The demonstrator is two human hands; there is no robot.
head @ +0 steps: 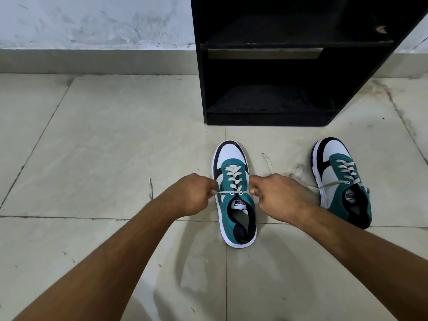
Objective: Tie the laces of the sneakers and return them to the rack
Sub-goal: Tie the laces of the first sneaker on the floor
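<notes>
Two teal, white and black sneakers stand on the tiled floor, toes toward the rack. The left sneaker [234, 195] is between my hands. My left hand [194, 195] pinches one end of its white lace at the top eyelets, and my right hand [275, 195] pinches the other end; the lace is stretched taut across the tongue. A loose lace end [267, 162] trails up past my right hand. The right sneaker [342, 181] sits apart to the right with its laces [301, 172] lying untied on the floor.
A black shoe rack [273, 117] with two bare shelves stands just beyond the sneakers against a pale wall [92, 22]. Beige floor tiles [104, 135] stretch to the left and around the shoes.
</notes>
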